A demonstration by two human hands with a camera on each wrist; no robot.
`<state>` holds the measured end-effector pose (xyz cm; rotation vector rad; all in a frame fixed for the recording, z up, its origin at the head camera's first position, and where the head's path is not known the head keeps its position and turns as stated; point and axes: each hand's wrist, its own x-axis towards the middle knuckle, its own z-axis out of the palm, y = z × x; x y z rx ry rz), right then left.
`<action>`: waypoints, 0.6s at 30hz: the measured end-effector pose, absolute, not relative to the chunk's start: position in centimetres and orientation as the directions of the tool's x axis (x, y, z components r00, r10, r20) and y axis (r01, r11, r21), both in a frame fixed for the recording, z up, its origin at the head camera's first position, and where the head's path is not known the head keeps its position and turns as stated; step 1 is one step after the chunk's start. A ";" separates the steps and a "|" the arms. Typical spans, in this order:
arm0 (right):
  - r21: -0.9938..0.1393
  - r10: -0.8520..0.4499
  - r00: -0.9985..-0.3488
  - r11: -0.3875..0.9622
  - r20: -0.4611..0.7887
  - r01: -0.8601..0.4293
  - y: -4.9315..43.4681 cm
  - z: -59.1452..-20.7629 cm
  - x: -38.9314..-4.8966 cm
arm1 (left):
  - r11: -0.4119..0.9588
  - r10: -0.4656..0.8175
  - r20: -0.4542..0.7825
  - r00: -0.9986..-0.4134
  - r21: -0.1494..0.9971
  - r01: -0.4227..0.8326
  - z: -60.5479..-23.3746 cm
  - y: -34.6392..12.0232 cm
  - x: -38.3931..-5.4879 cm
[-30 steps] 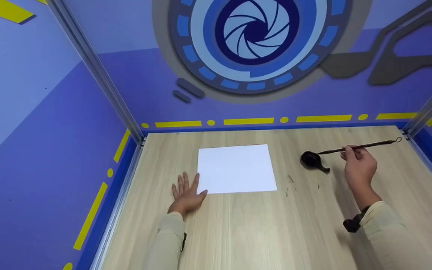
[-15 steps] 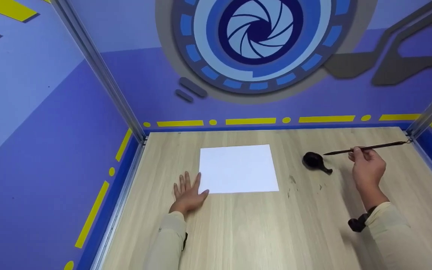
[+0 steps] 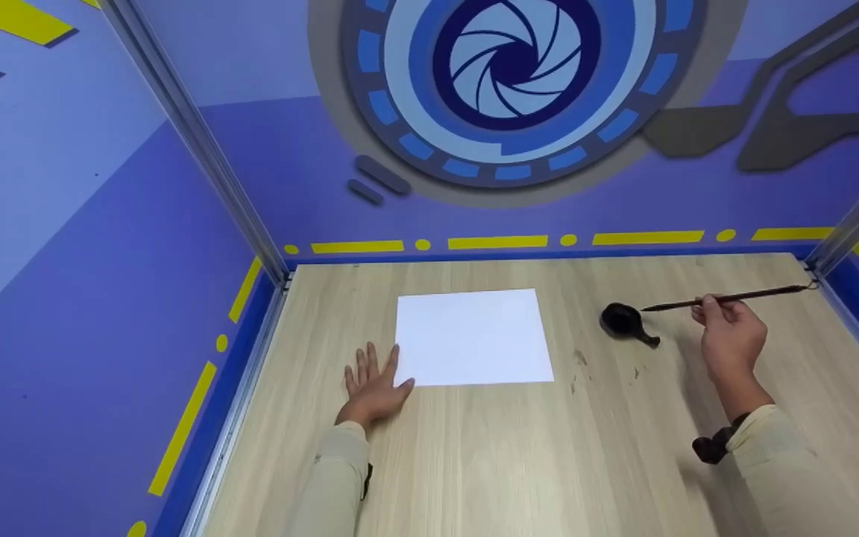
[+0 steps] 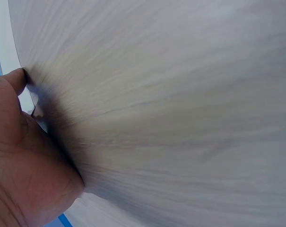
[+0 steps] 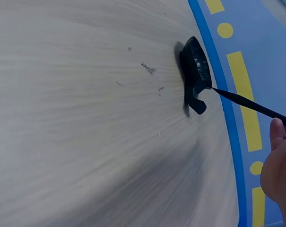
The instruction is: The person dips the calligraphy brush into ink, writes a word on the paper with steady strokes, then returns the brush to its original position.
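My left hand [image 3: 376, 391] lies flat with its fingers spread at the lower left corner of a white sheet of paper [image 3: 473, 339]. Its thumb and index finger touch the paper's edges; in the left wrist view the palm side [image 4: 29, 170] and thumb show against the table. My right hand [image 3: 731, 335] pinches a dark calligraphy brush [image 3: 769, 291] around the middle of its shaft. The brush is held nearly level, loop end to the right. Its pointed tip is right at the rim of a small black ink dish [image 5: 192, 66] with a short handle.
Dark ink smudges [image 3: 580, 358] mark the wooden table [image 3: 496, 455] between paper and dish. Blue-purple panels [image 3: 265, 171] with yellow marks rise at the back and sides. A metal post [image 3: 198, 142] stands at the back left corner.
My right hand has shifted slightly right, drawing the brush tip from over the ink dish to its right rim. The left hand and paper stay put.
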<state>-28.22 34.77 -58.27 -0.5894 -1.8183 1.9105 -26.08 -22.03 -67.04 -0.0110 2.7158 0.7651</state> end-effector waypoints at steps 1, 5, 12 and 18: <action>-0.999 0.584 -0.812 -0.034 -0.001 -0.023 34.8 -58.3 -28.2 | 0.857 0.078 -0.305 -0.949 0.507 -0.092 -67.1 -22.1 -26.1; -0.999 0.577 -0.817 -0.041 0.005 -0.035 34.6 -58.5 -28.3 | 0.861 0.074 -0.313 -0.947 0.499 -0.097 -67.1 -22.0 -26.0; -0.994 0.573 -0.819 -0.105 -0.024 -0.044 34.1 -58.7 -27.9 | 0.858 0.078 -0.305 -0.949 0.505 -0.092 -67.0 -21.8 -25.7; -0.988 0.618 -0.786 -0.136 -0.025 -0.076 35.1 -58.2 -27.9 | 0.866 0.072 -0.298 -0.952 0.492 -0.088 -66.9 -21.9 -25.9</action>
